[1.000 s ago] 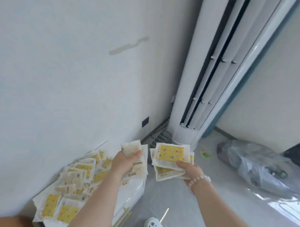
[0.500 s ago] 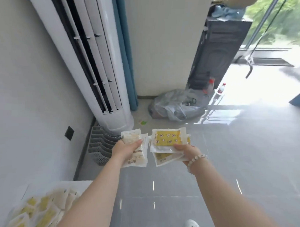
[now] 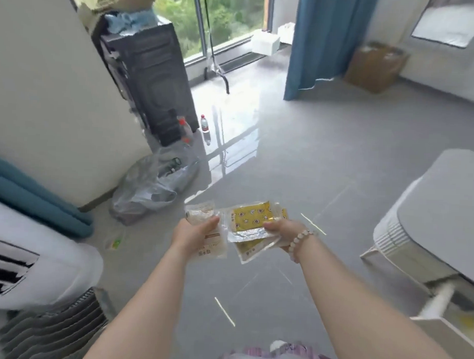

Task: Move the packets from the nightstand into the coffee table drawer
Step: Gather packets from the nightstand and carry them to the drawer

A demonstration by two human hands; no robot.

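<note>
While both arms reach out over the grey floor (image 3: 325, 145), each hand grips its own sheaf of packets. The left hand (image 3: 192, 233) is curled round a pale stack (image 3: 208, 238), thumb pressed across the top sheet and fingers hidden beneath, so the stack fans out toward the right and down past the wrist. The right hand (image 3: 283, 230) pinches a second stack (image 3: 256, 223) by its right edge — thumb on top, fingers under it — and the uppermost packet there is yellow with small printed figures, more clear-edged ones splayed below it. A bead bracelet (image 3: 299, 242) circles that wrist. The two stacks sit side by side, their inner edges just about touching, held in the air with nothing under them but floor.

Off at the right edge stands a low white table (image 3: 428, 213) with a grey top and ribbed side; below it, near the lower right corner, a drawer (image 3: 441, 307) is pulled out, blurred, with something yellow inside that I cannot make out. It lies well to the right of the right hand and nearer the person.

To the left, a crumpled plastic bag (image 3: 149, 187) slumps on the floor by the wall, beyond the left hand. Behind it rises a dark cabinet (image 3: 150, 77) with two bottles (image 3: 204, 123) at its foot. A white air conditioner (image 3: 34, 255) fills the lower left corner, a blue curtain (image 3: 316, 39) hangs by the window, and a cardboard box (image 3: 374, 67) sits past it — none of these lies between the hands and the drawer.
</note>
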